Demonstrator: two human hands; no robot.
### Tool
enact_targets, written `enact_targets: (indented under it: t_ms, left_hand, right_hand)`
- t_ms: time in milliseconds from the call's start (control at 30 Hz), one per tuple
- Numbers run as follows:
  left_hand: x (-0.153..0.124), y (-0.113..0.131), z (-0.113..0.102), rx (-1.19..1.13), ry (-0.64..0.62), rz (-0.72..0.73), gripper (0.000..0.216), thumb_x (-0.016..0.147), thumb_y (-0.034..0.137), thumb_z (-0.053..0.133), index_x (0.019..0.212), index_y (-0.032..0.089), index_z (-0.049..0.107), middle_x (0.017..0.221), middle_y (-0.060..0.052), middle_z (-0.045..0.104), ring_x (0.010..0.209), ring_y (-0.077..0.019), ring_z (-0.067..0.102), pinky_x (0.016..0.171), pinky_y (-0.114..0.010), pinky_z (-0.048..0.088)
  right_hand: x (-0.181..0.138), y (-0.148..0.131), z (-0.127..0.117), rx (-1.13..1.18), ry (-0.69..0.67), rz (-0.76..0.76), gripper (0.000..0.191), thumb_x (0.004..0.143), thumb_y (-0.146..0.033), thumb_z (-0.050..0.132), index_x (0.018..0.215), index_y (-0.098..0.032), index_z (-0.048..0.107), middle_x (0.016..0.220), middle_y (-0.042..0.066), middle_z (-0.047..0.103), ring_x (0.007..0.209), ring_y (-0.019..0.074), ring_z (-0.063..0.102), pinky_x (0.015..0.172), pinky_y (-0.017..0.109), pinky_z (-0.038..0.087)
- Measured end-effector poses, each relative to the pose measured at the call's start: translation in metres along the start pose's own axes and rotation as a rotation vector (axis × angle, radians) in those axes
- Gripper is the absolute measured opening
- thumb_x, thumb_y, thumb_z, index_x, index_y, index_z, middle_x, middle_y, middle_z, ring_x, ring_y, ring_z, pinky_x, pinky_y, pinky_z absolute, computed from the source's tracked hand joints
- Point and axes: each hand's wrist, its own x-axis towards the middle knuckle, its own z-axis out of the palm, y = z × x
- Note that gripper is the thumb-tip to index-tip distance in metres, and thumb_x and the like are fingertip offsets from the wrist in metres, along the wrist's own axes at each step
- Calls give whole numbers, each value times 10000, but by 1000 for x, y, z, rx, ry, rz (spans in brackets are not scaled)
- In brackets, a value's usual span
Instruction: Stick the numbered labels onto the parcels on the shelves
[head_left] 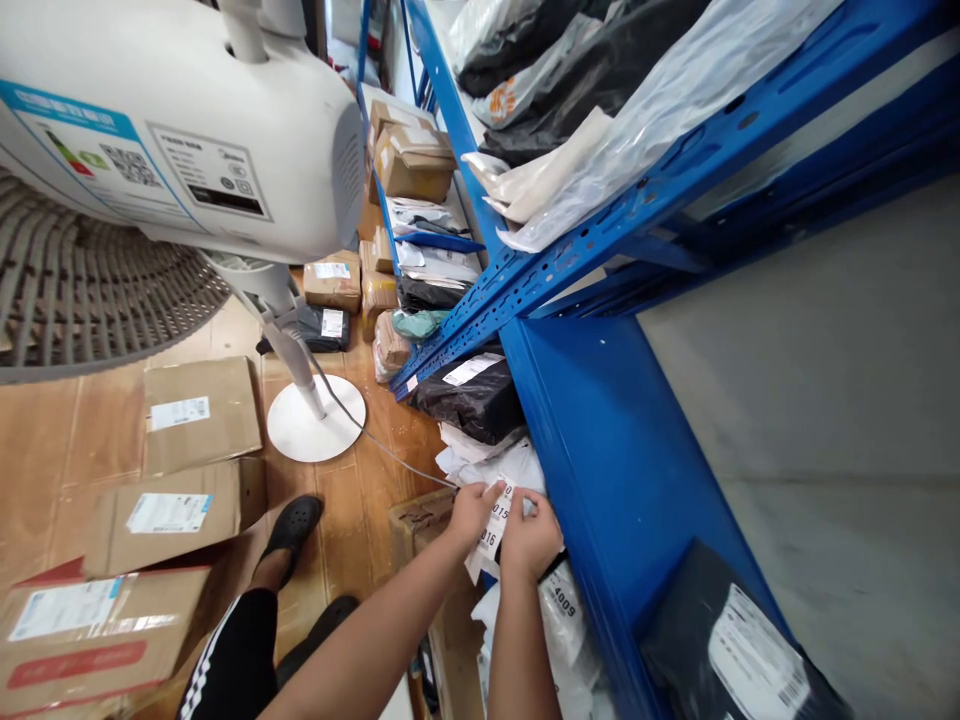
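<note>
Between my two hands is a white strip of number labels (493, 528), with "015" and "016" legible on it. My left hand (472, 512) pinches the strip along its left side, thumb on top. At the strip's right edge, the closed fingers of my right hand (532, 532) grip it near the upper label. Just beyond the hands lie white parcel bags (517, 462) on a low shelf, with a black plastic-wrapped parcel (480, 398) behind them. Below my right wrist, a clear bag (566, 610) bears the number "4009".
A blue metal shelf (600, 420) runs close along my right, carrying a dark parcel (739, 640). On the left stands a white fan (315, 420), its grey cord (390, 455) stretching toward my hands. Cardboard boxes (202, 415) lie on the wooden floor.
</note>
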Motion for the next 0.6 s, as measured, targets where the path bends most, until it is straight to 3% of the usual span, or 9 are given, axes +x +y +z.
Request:
enact_targets:
  t_ms: [167,333,433,500,533,600]
  left_hand:
    - [-23,0,-19,78,-35,102,338,669,482,672,643,167,552,560,57,501,541,-106,434,532,-232,320]
    - [-43,5,-71,196,-50,178,301,681,476,669,616,187,612,570,31,572,591,-142,485,587,-238,322]
    - [-30,19,-91,174,-65,250,276,739,468,623,698,198,666,672,12,628,681,-157,534,655,-239,361]
    - [-10,29,-93,123,-82,291,271,734,459,644,741,190,679,747,2,645,756,-161,554,707,-240,389]
    - [1,33,-91,94,-89,296,274,731,454,658,750,181,673,757,0,643,763,-157,558,715,-244,402]
    - [23,37,-82,38,-103,272,283,760,442,656,751,159,643,717,11,620,697,-136,560,680,-258,430]
  right_hand:
    - [0,5,4,-15,22,-22,317,786,-397,487,745,-155,686,614,84,638,593,230,552,569,300,365]
    - [-10,-4,-6,-88,-5,-96,437,792,-270,478,1149,-40,584,798,176,671,730,310,588,665,378,401]
    - [-18,-21,-9,-85,-61,-372,345,816,-197,461,1106,-122,631,1027,187,659,934,323,588,796,427,418]
    - [-16,-35,-4,4,-190,-598,319,843,-156,421,1034,-188,674,1156,137,634,1068,278,564,900,415,419]
    - [-12,-42,2,41,-278,-642,339,842,-131,405,1026,-202,681,1178,116,631,1092,249,563,925,388,424]
    - [2,-52,15,45,-418,-590,367,825,-94,393,1032,-174,686,1096,122,670,1034,225,604,896,341,456]
